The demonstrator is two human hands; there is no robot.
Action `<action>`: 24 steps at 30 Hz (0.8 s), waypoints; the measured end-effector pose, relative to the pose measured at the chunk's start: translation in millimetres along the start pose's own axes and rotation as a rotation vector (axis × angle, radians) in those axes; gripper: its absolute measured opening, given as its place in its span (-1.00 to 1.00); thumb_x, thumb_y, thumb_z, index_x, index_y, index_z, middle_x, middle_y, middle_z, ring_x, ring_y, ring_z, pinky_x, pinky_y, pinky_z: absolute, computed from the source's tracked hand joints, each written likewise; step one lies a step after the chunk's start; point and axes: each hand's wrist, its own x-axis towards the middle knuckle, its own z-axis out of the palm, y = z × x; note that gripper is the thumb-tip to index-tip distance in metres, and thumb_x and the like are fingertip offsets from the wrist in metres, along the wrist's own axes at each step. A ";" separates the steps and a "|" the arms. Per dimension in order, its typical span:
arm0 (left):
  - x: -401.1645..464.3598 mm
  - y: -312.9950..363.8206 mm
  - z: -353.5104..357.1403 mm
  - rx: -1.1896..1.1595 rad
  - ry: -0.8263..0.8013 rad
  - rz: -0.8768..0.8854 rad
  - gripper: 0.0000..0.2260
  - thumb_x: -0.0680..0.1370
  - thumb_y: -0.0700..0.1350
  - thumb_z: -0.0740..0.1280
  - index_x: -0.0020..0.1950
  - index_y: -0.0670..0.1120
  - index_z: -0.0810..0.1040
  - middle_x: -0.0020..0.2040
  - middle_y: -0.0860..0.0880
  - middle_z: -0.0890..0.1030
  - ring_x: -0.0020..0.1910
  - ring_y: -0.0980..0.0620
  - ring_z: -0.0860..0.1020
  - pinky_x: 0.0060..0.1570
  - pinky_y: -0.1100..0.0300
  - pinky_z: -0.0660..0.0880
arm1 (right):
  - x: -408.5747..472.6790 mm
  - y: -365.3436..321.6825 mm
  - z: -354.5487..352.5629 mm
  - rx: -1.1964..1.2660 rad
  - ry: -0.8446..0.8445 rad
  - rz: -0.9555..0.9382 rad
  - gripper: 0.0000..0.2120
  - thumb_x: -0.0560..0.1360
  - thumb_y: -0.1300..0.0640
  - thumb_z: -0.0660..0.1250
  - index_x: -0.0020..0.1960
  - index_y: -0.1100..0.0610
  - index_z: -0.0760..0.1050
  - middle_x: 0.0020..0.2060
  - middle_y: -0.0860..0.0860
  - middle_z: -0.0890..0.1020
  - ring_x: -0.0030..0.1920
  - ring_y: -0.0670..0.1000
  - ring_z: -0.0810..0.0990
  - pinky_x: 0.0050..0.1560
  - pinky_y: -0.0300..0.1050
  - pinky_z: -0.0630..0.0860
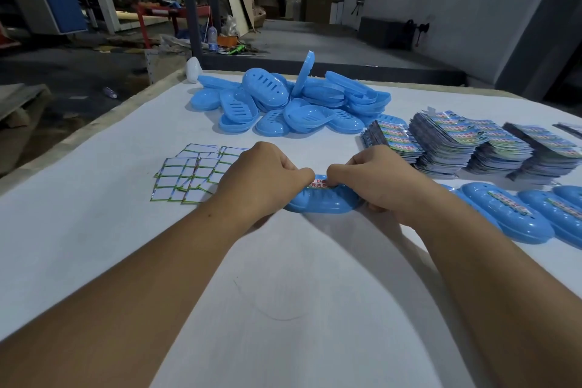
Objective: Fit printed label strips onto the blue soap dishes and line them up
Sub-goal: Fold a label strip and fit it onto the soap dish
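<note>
A blue soap dish (321, 203) lies on the white table in front of me, held at both ends. My left hand (263, 178) grips its left end and my right hand (374, 178) its right end. Both thumbs and forefingers pinch a printed label strip (318, 183) with red lettering on top of the dish; most of the strip is hidden by my fingers. To the right, a row of blue dishes with labels fitted (516, 214) runs off toward the frame edge.
A heap of unlabelled blue soap dishes (283, 104) sits at the far middle of the table. Stacks of printed label strips (466, 142) stand at the right. Small white-faced cards (192, 173) are spread at the left. The table edge (94, 129) runs diagonally at the left.
</note>
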 end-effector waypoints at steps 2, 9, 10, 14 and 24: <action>-1.0 1.1 0.2 0.013 0.004 -0.002 -0.71 0.39 0.07 0.41 -0.34 -0.14 0.62 -0.37 -0.05 0.63 -0.39 0.03 0.51 -0.29 0.14 0.47 | -0.1 -0.1 0.6 -0.003 0.001 -0.002 -0.78 0.30 -0.02 0.47 -0.32 0.11 0.53 -0.50 0.03 0.42 -0.54 0.03 0.29 -0.48 -0.20 0.26; -2.2 4.3 1.6 0.091 0.044 0.000 -0.77 0.36 0.10 0.42 -0.37 -0.03 0.62 -0.44 0.10 0.62 -0.32 0.09 0.60 -0.37 0.22 0.38 | 1.1 0.4 2.7 -0.035 0.025 -0.026 -0.70 0.30 -0.06 0.49 -0.27 0.19 0.63 -0.54 -0.01 0.45 -0.53 0.01 0.34 -0.39 -0.12 0.32; -2.2 4.6 1.9 0.104 0.051 0.007 -0.77 0.36 0.12 0.43 -0.37 -0.01 0.62 -0.43 0.10 0.62 -0.32 0.10 0.60 -0.36 0.22 0.39 | 1.5 0.9 2.9 -0.040 0.028 -0.028 -0.67 0.30 -0.08 0.50 -0.26 0.22 0.64 -0.53 -0.01 0.45 -0.52 0.00 0.34 -0.39 -0.12 0.32; -2.0 5.5 2.2 0.181 0.086 0.037 -0.76 0.36 0.19 0.42 -0.34 0.04 0.61 -0.39 0.12 0.61 -0.31 0.14 0.57 -0.36 0.23 0.39 | 2.1 1.2 3.7 -0.080 0.055 -0.045 -0.62 0.29 -0.13 0.54 -0.31 0.20 0.61 -0.55 -0.03 0.45 -0.52 -0.02 0.35 -0.39 -0.13 0.33; -3.9 5.6 0.4 0.451 0.191 0.192 -0.70 0.42 0.30 0.34 -0.31 0.10 0.48 -0.30 0.12 0.50 -0.21 -0.03 0.54 -0.28 0.14 0.33 | 2.0 5.9 -2.1 -0.305 0.131 -0.097 -0.44 0.26 -0.34 0.49 -0.33 0.20 0.62 -0.57 0.00 0.56 -0.67 -0.11 0.37 -0.48 -0.22 0.37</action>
